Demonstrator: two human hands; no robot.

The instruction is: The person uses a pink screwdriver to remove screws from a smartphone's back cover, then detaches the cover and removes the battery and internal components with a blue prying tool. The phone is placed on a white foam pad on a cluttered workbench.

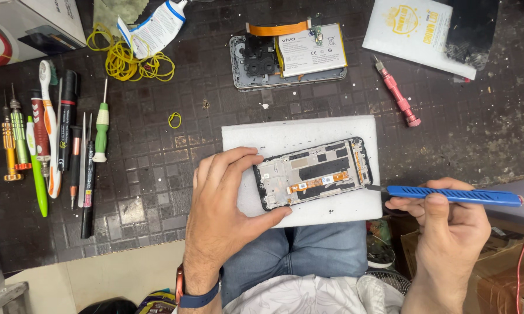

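both hands are working the prying step — left hand (pixel 224 203) is gripping the phone frame (pixel 313 172) on the white foam pad (pixel 299 131), right hand (pixel 448 224) is clasping a blue pry tool (pixel 453 195) at its edge; next calls for gentle levering.

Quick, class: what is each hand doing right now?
Left hand: grips the end of the phone frame on the white pad.
Right hand: closed on the blue pry tool.

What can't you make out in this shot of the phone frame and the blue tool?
Head view only:
- Phone frame: its left end sits under the left hand.
- Blue pry tool: the tip's contact with the frame is too small to judge.
- Box: cut off by the top-left edge.
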